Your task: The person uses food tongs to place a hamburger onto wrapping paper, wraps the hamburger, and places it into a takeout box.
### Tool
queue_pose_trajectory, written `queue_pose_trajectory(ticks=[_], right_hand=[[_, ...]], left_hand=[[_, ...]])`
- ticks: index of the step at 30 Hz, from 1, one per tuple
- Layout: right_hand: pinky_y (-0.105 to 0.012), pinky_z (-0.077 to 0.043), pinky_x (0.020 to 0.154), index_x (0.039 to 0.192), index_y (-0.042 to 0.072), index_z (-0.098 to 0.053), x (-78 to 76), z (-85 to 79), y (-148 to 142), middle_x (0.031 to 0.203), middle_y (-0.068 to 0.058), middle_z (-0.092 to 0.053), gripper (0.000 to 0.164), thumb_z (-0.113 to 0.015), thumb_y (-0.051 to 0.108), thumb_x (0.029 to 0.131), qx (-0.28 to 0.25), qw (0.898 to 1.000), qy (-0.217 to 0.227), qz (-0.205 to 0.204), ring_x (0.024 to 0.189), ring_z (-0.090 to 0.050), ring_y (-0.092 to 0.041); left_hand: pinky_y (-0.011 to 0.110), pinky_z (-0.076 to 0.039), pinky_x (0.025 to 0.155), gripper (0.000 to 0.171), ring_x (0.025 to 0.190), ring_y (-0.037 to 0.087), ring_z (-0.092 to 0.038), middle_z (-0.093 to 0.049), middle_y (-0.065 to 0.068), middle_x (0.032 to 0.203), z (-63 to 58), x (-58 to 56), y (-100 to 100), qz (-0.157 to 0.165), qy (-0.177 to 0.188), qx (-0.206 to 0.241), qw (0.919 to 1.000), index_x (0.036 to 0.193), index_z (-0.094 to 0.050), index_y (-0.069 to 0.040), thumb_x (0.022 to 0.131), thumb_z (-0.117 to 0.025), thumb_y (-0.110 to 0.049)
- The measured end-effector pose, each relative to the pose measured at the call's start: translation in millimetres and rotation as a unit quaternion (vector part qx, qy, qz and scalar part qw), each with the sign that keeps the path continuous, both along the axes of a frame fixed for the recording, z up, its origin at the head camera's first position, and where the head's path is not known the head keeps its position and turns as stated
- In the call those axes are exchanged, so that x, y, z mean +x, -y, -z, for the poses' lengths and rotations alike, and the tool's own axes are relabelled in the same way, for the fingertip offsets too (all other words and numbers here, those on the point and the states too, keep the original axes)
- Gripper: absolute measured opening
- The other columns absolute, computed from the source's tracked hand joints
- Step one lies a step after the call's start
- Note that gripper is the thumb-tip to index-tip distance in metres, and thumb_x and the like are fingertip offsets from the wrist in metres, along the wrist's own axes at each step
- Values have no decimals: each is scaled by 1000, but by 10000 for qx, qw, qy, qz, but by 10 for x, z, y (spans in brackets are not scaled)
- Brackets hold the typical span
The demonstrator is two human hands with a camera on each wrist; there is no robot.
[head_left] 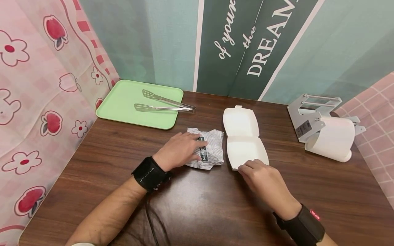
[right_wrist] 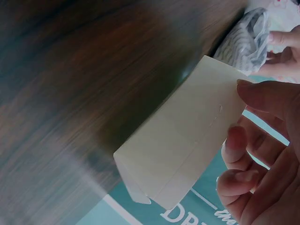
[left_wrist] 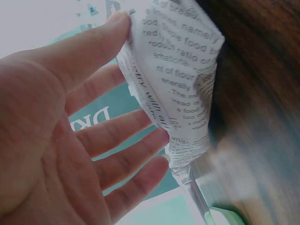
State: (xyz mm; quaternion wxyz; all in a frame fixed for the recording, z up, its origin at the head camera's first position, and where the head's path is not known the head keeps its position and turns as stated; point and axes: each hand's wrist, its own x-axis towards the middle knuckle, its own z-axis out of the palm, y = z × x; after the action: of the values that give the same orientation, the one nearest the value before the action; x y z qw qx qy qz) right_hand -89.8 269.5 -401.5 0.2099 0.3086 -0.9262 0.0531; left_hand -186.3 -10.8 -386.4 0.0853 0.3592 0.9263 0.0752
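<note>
A wrapped package in printed paper (head_left: 215,145) with a dark label lies on the table. My left hand (head_left: 178,150) rests on its left side, and in the left wrist view the thumb and fingers reach nearly straight to the paper (left_wrist: 178,79). Right of the package stands a white clamshell takeout box (head_left: 241,123), its lid laid back toward the wall. At the box's near edge, my right hand (head_left: 264,179) pinches the rim. The right wrist view shows the thumb (right_wrist: 262,96) on the box's front wall (right_wrist: 183,131), with the other fingers partly curled.
A light green tray (head_left: 123,99) sits at the back left with metal tongs (head_left: 166,106) lying across its right edge. At the right stands a metal dispenser (head_left: 307,123) with a white roll (head_left: 332,138). A black cable (head_left: 150,218) runs down from the left wrist.
</note>
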Motion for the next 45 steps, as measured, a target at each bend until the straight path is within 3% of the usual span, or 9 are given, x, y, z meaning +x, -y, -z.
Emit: queue_pose_trajectory(ticks=[9, 14, 22, 27, 33, 36, 39, 42, 45], right_hand=[[-32, -54, 58, 86, 13, -73, 52, -46, 155, 80, 4, -65, 12, -82, 14, 78, 154, 9994, 110, -281, 73, -61, -14], [-34, -56, 60, 95, 11, -75, 28, -117, 230, 87, 2, -70, 19, -76, 27, 85, 157, 9995, 171, -204, 77, -64, -16], [-36, -54, 78, 109, 8, -73, -196, -347, 433, 100, -4, -73, 30, -77, 30, 89, 306, 9965, 779, -80, 89, -59, -21], [-39, -53, 83, 120, 5, -68, -379, -387, 566, 106, -8, -72, 41, -77, 31, 90, 486, 9882, 1448, 84, 95, -60, -23], [-41, -51, 79, 125, 2, -65, -508, -347, 683, 106, -11, -71, 49, -78, 33, 89, 705, 9803, 1840, 170, 95, -59, -25], [-44, -50, 84, 128, 3, -63, -555, -310, 727, 110, -12, -71, 52, -77, 34, 89, 783, 9750, 2066, 239, 102, -60, -27], [-49, -48, 93, 134, 4, -61, -590, -277, 754, 117, -14, -70, 57, -76, 37, 90, 795, 9700, 2277, 313, 113, -61, -30], [-54, -44, 103, 139, 4, -58, -617, -255, 766, 125, -17, -69, 62, -74, 40, 91, 782, 9655, 2456, 359, 123, -59, -34], [-57, -41, 107, 144, 5, -54, -647, -241, 772, 128, -19, -69, 67, -73, 42, 92, 803, 9618, 2588, 381, 126, -59, -36]], left_hand=[[52, -46, 110, 49, 136, 27, -56, -59, 8, 147, -40, -3, 61, 9, -209, -17, 9998, 139, -63, -31, 92, -70, -45], [47, -51, 103, 43, 126, 24, -63, -67, 6, 136, -50, -9, 87, 117, -382, 148, 9991, 132, -69, -28, 92, -72, -42], [42, -55, 94, 40, 109, 18, -70, -75, 0, 117, -2, -60, 128, 253, -824, 491, 9951, 119, -72, -19, 88, -77, -44], [46, -52, 102, 59, 124, 24, -63, -70, 5, 130, 1, -71, 159, 32, -896, 376, 9953, 132, -66, -17, 85, -76, -51], [42, -54, 93, 69, 108, 27, -58, -59, 13, 123, -12, -53, 168, -335, -751, -78, 9966, 142, -61, -23, 85, -71, -61], [44, -57, 88, 72, 105, 31, -63, -57, 21, 126, -21, -35, 177, -576, -516, -280, 9966, 147, -55, -26, 86, -67, -64], [48, -60, 81, 75, 103, 36, -68, -60, 27, 129, -26, -26, 186, -707, -289, -367, 9964, 151, -50, -27, 88, -64, -65], [47, -59, 70, 78, 92, 35, -72, -68, 24, 115, -23, -28, 192, -697, -156, -349, 9968, 153, -48, -25, 88, -64, -66], [46, -58, 67, 83, 88, 33, -72, -73, 20, 105, -18, -37, 199, -639, -47, -292, 9975, 154, -45, -23, 86, -65, -66]])
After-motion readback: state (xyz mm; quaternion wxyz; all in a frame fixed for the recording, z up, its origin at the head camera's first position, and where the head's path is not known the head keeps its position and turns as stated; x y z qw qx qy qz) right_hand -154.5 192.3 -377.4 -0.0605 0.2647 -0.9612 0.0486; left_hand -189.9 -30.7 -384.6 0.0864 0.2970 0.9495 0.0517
